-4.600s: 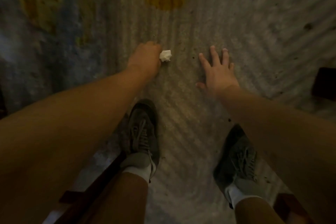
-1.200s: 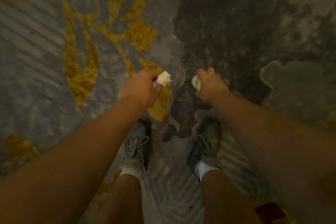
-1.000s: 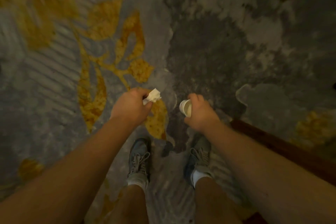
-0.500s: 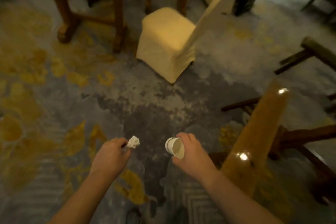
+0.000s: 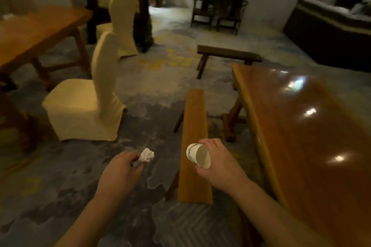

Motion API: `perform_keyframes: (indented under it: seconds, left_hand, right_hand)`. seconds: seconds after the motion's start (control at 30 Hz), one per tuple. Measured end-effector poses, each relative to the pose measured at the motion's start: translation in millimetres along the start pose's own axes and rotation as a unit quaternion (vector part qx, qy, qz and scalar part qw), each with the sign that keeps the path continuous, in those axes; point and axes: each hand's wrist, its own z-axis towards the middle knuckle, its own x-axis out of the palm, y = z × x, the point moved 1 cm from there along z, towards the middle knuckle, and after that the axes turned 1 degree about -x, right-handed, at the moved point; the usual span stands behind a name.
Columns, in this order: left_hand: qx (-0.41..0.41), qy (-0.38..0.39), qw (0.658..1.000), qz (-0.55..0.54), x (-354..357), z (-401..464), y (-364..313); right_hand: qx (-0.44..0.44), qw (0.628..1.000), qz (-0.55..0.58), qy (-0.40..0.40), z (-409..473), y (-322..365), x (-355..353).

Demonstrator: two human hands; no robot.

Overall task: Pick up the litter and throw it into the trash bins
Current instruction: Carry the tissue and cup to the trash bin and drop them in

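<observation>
Litter is gathered now: my left hand (image 5: 120, 168) pinches the crumpled tissue (image 5: 147, 155), my right hand (image 5: 217, 163) grips the paper cup (image 5: 198, 155). I've straightened from the carpet; no trash bins visible, even at twelve o'clock.

The room is dim and warm-toned, with most of the carpet (image 5: 66, 182) sunk in murky grey-brown shade. The brightest patch lies at the far end of the floor, near the top middle. Glare shows as several white spots on the glossy table (image 5: 313, 126) at the right, strongest toward its far corner. Everything is soft with blur; the far chairs (image 5: 217, 13) and the left table (image 5: 30, 32) smear most. Straight edges bow outward near the frame's borders. The white tissue (image 5: 147, 155) and paper cup (image 5: 198, 155) stand out pale against the dark floor.
</observation>
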Motion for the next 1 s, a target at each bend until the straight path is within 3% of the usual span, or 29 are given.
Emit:
perform_keyframes:
  seconds: [0.3, 0.57, 0.73, 1.0]
  left_hand:
    - [0.199, 0.096, 0.975, -0.005, 117, -48, -257]
    - [0.318, 0.203, 0.926, -0.026, 251, -178, -457]
    - [0.378, 0.282, 0.881, -0.036, 307, -257, -547]
    - [0.494, 0.295, 0.818, 0.001, 393, -315, -669]
  right_hand:
    - [0.151, 0.983, 0.002, -0.101, -189, -168, -157]
    - [0.283, 0.937, -0.004, -0.204, -408, -296, -249]
    - [0.351, 0.901, -0.006, -0.255, -517, -341, -285]
    - [0.423, 0.859, -0.014, -0.288, -614, -412, -322]
